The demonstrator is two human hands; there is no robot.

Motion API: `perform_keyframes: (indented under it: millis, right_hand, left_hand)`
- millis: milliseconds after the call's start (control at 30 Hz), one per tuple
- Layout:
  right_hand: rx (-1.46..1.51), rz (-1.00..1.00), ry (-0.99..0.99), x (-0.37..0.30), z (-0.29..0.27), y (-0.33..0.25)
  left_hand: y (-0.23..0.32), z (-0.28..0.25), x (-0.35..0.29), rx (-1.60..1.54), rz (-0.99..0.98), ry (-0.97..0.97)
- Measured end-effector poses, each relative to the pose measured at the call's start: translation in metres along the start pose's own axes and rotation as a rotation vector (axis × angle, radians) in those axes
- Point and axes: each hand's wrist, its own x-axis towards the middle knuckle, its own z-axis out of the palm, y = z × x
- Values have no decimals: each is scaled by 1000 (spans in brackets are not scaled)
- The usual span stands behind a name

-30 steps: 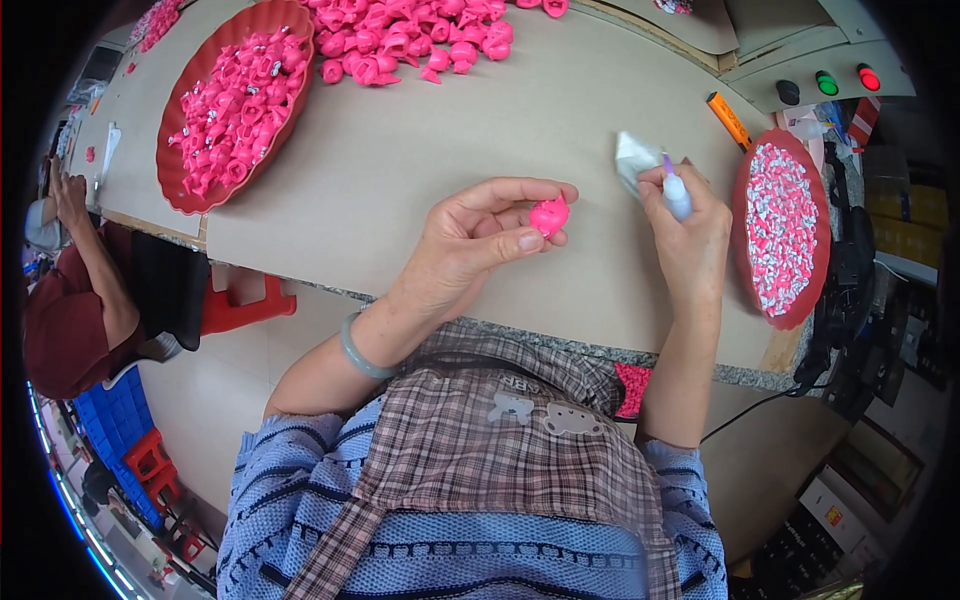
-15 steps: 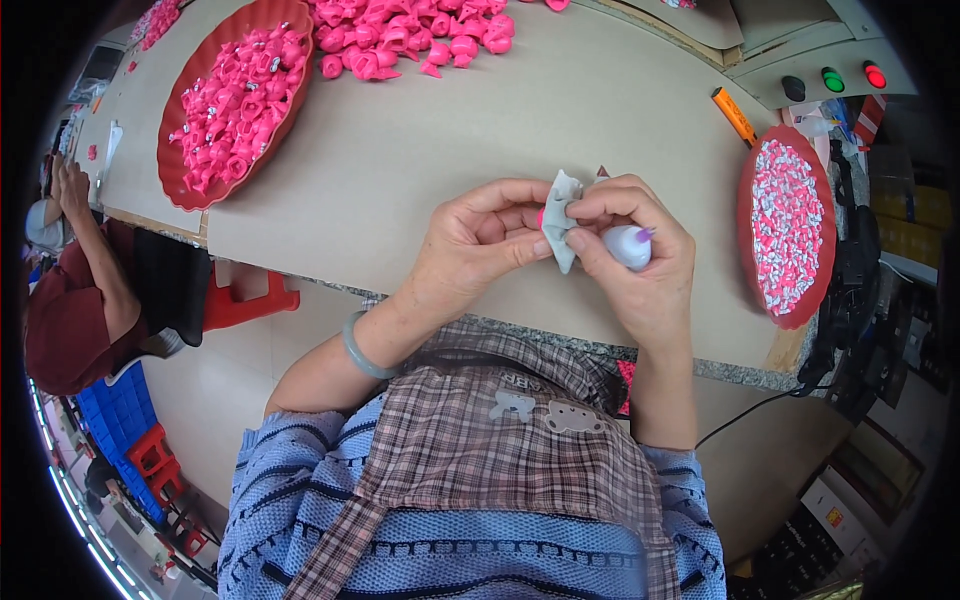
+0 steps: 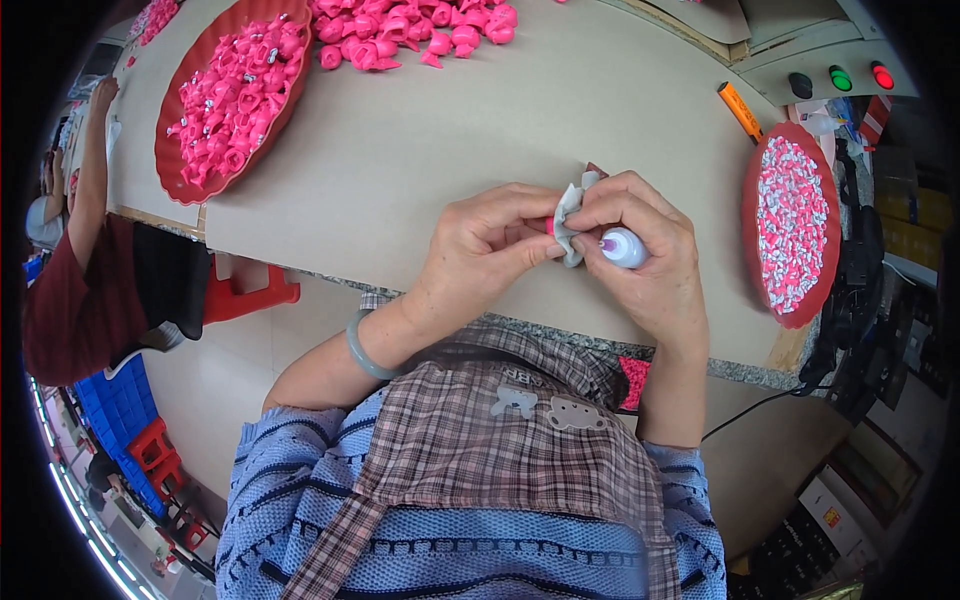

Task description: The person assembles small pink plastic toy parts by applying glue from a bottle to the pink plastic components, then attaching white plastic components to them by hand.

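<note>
Over the table, my left hand point(image 3: 485, 240) is closed, with thumb and fingertips pinching a small pink plastic piece point(image 3: 550, 226) that mostly hides behind them. A grey-white cloth point(image 3: 567, 222) is pressed against that piece, between my two hands. My right hand point(image 3: 655, 255) pinches the cloth with thumb and fingers. Tucked in the same palm lies a small pale squeeze bottle point(image 3: 624, 249), its purple tip pointing toward my left hand. A brownish pointed bit shows just beyond my right fingers; what it is I cannot tell.
A scalloped red tray point(image 3: 170, 170) of pink pieces stands far left, beside a loose pink heap point(image 3: 410, 25). At right, another red tray point(image 3: 833, 240) holds small pink-and-silver pieces, near an orange marker point(image 3: 740, 112). A co-worker point(image 3: 85, 260) sits at left by a red stool point(image 3: 255, 295).
The cloth has turned and folded closer around the pink piece. The bottle's tip has swung from pointing right to pointing left. The co-worker's arm has reached farther forward.
</note>
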Motion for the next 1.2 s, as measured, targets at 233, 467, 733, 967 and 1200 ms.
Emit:
perform_keyframes:
  millis: [233,467,733,967,1200]
  right_hand:
    - [-4,5,-72,2,-6,8]
    - [98,77,53,-7,1,10]
    - [350,161,260,-17,-27,7]
    - [-354,92,345,-28,-58,2]
    - [-433,47,471,-30,-43,2]
  left_hand:
    - [5,0,0,316,-6,-66]
    - [5,3,3,112,-27,-21]
    - [8,-3,6,-86,-59,-72]
    - [9,-3,6,-108,-75,-64]
    - [8,-6,6,-147,-95,-79]
